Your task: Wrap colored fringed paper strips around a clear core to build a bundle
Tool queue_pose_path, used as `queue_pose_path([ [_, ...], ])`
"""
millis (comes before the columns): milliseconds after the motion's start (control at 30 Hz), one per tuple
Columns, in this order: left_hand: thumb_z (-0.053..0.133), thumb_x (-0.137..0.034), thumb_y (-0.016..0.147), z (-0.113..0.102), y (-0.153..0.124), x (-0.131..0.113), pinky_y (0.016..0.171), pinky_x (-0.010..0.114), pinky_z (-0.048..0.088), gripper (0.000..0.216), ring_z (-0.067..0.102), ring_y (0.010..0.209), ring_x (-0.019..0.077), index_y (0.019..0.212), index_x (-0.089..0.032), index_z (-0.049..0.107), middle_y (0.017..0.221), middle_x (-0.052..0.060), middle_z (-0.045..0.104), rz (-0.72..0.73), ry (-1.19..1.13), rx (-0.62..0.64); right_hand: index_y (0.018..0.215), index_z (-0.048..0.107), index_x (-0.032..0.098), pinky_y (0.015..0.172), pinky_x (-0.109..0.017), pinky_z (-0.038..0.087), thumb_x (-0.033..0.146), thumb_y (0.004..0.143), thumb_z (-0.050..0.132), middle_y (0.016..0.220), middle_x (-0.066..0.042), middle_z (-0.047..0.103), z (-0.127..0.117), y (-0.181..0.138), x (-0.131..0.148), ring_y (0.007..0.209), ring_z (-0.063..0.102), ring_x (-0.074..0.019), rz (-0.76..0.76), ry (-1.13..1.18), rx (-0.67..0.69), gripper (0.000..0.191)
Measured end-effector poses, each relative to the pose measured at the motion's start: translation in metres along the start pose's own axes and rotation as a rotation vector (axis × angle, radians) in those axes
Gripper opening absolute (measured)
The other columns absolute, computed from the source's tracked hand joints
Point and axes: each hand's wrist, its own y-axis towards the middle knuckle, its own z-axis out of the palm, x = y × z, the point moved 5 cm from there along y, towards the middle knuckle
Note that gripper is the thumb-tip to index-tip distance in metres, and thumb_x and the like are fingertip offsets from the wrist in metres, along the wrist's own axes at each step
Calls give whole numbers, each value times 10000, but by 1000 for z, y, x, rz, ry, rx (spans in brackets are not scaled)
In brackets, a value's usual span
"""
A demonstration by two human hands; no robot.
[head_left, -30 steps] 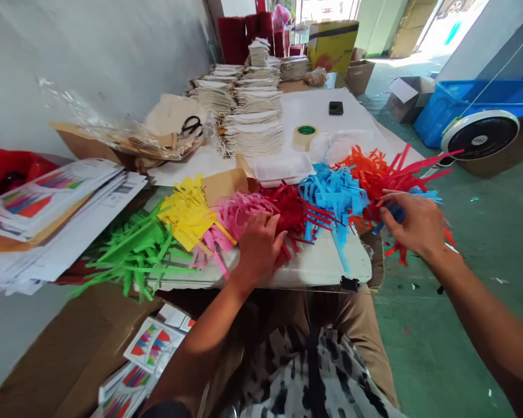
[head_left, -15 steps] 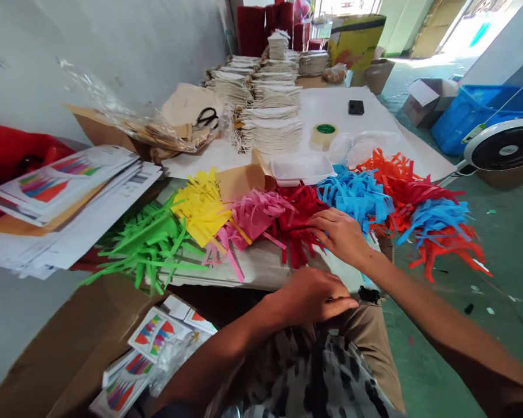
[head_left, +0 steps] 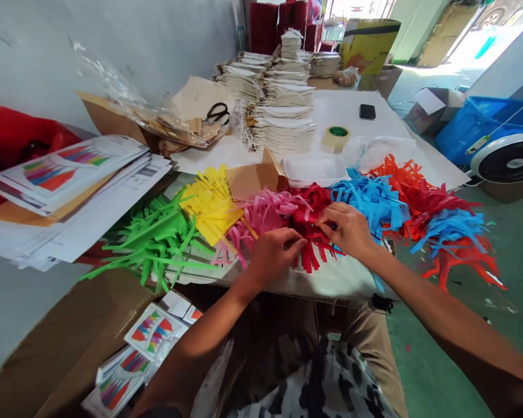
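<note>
Dark red fringed paper lies at the front of the table, its cut strips hanging toward the edge. My right hand comes in from the right, thumb and fingertips pinched on this dark red paper. Just left of it, my left hand is half curled, its thumb apart from the fingers and nothing visible between them. Its fingertips are beside the dark red strips and in front of the pink fringed paper. On the right is the blue fringed paper; yellow fringed paper and green fringed paper lie left.
Behind the fringes stand a clear plastic tray, a tape roll, a phone and stacks of white corded items. Scissors lie at left. Printed cards are piled far left; a fan stands right.
My left hand has moved from near my lap up and left to the dark red fringe. My right hand now pinches the fringe. The view has shifted slightly.
</note>
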Motion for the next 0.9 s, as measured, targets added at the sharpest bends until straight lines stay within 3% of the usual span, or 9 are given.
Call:
queue_pose_path([
  [133, 703, -223, 951, -8, 13, 14, 795, 295, 518, 90, 728, 847, 175, 1014, -208, 766, 984, 28, 805, -115, -44, -157, 817, 717, 223, 725, -339, 456, 267, 916, 713, 869, -47, 721, -6, 8, -6, 815, 649, -205, 71, 248, 29, 108],
  [267, 718, -169, 928, -7, 24, 15, 895, 329, 546, 169, 724, 989, 196, 1093, -196, 744, 1126, 61, 784, -81, -88, -230, 833, 717, 230, 769, -344, 474, 300, 930, 713, 874, -36, 728, -8, 12, -6, 840, 655, -203, 65, 342, 48, 120],
  [433, 746, -185, 913, -5, 32, 16, 919, 357, 552, 139, 710, 997, 211, 1051, -182, 761, 1093, 79, 765, -113, -129, -256, 882, 694, 228, 795, -368, 471, 293, 946, 686, 870, -36, 732, -2, 12, -7, 833, 660, -212, 72, 281, 58, 91],
  [567, 723, -151, 921, -6, 33, 11, 990, 359, 534, 149, 693, 1057, 207, 1048, -198, 786, 1114, 69, 748, -52, -163, -240, 1068, 741, 233, 874, -414, 457, 301, 971, 665, 1023, -66, 789, 4, 12, -2, 952, 708, -253, -9, 153, 67, 141],
  [633, 711, -150, 928, -5, 33, 9, 1004, 355, 529, 151, 687, 1069, 206, 1044, -202, 793, 1111, 68, 744, -35, -172, -227, 1064, 770, 242, 906, -431, 456, 310, 987, 653, 1058, -70, 799, 6, 11, 1, 990, 719, -263, -46, 130, 50, 156],
  [767, 693, -167, 935, -2, 35, 6, 947, 337, 545, 151, 689, 1045, 203, 1031, -197, 806, 1130, 78, 729, -29, -200, -205, 971, 794, 224, 877, -416, 481, 297, 976, 665, 1044, -84, 790, 5, 12, 5, 973, 723, -258, -49, 149, 2, 148],
  [900, 692, -129, 897, 1, 37, 15, 928, 353, 562, 142, 705, 999, 212, 976, -170, 802, 1072, 81, 752, -107, -182, -190, 1104, 784, 208, 868, -415, 475, 235, 960, 662, 1083, -88, 784, 8, 11, 8, 1005, 712, -267, -46, 109, 28, 191],
])
